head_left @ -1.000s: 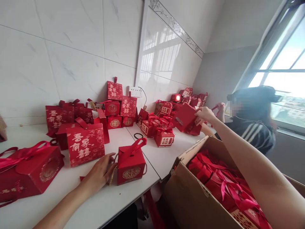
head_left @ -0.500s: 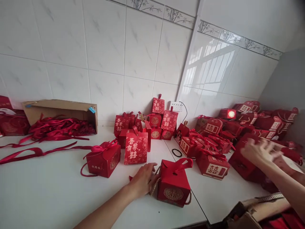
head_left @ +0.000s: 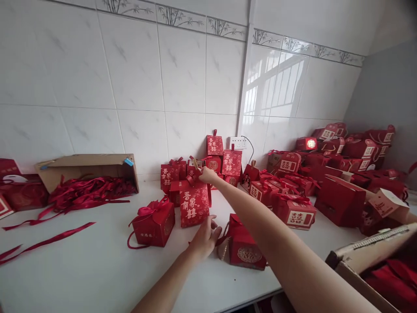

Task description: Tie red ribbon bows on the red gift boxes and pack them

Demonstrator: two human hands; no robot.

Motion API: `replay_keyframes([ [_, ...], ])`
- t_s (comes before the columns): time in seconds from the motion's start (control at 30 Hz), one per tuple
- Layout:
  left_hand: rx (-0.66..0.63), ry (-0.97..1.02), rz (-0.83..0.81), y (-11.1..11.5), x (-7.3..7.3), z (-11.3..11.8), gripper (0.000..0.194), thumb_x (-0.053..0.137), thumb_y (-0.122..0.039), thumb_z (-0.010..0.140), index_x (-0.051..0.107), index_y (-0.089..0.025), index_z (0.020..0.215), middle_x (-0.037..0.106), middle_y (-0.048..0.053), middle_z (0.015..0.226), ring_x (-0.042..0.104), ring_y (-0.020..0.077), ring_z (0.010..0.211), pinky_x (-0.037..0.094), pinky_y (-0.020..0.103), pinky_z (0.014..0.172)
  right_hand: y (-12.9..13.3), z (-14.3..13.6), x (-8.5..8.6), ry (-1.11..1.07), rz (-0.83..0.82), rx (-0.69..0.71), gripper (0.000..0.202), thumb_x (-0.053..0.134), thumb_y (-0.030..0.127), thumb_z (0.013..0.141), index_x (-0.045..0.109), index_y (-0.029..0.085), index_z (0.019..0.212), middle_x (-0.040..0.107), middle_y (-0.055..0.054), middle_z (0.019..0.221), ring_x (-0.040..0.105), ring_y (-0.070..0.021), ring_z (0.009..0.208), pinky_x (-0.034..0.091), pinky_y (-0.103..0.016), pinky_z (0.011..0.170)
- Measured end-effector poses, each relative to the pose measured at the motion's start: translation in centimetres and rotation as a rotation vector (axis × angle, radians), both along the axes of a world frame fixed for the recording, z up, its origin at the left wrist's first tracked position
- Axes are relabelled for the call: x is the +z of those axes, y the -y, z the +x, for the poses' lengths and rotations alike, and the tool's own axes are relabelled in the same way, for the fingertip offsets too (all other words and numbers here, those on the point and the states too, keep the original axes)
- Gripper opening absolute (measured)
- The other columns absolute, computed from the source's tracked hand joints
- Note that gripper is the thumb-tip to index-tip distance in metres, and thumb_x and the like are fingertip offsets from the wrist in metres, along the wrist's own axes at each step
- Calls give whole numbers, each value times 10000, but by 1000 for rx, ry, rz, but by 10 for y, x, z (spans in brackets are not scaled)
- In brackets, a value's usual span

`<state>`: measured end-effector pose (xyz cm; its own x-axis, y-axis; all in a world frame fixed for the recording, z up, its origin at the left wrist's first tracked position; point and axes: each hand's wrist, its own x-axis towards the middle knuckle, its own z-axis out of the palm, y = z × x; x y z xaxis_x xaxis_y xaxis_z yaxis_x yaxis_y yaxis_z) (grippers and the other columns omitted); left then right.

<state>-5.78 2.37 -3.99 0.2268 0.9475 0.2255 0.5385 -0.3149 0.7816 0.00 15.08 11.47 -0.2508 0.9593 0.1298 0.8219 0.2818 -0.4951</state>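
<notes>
In the head view, my left hand point(head_left: 206, 238) is low over the table beside a red gift box point(head_left: 248, 254) with a gold round emblem and twisted rope handles. Its fingers are curled around a red ribbon point(head_left: 223, 240) that runs to that box. My right forearm crosses in front of the box and hides part of its top. At the back cluster of boxes, my right hand point(head_left: 209, 174) has its fingers closed beside a small tan piece point(head_left: 195, 163); what they grip is unclear. A red box with white characters point(head_left: 194, 205) stands just below the right hand.
Left of centre sits a bow-tied red box point(head_left: 153, 224). A cardboard box point(head_left: 87, 160) with red ribbons lies against the tiled wall. Many red boxes point(head_left: 358, 150) are piled at right, behind an open carton point(head_left: 374, 248). A wall socket point(head_left: 237, 142) has a cable.
My right hand has swung from the boxes at right across to the back cluster in the middle. The left hand stays near the rope-handled box. The view has shifted.
</notes>
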Motion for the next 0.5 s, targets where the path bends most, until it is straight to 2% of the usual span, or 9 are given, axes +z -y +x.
replay_keyframes([
  [0.07,-20,-17,27,-1,-1,-1,445,367,-395,882,369,-123,1233,543,116,1055,534,212,1019,417,382,920,-3,20,0,-41,30,-44,431,562,165,726,527,118,1153,650,-157,1006,642,-220,752,505,-289,594],
  [0.17,-41,-34,51,-2,-4,-1,430,419,-371,861,387,-141,1223,542,113,1066,536,209,1011,419,386,927,-1,73,13,-104,136,-123,431,513,162,740,511,149,1170,650,-104,966,625,-183,733,493,-255,592],
  [0.33,-72,-75,103,-7,-4,3,472,387,-400,848,398,-114,1224,562,125,1028,553,227,986,432,408,910,36,193,53,-130,347,-328,426,429,226,785,469,185,1208,622,-31,831,576,-150,673,451,-230,569],
  [0.5,-90,-135,104,-12,-1,5,557,350,-490,822,407,-103,1218,578,143,1020,560,259,995,422,423,911,78,309,81,-19,560,-521,427,491,188,714,556,194,1136,599,-20,838,524,-130,628,425,-233,573],
])
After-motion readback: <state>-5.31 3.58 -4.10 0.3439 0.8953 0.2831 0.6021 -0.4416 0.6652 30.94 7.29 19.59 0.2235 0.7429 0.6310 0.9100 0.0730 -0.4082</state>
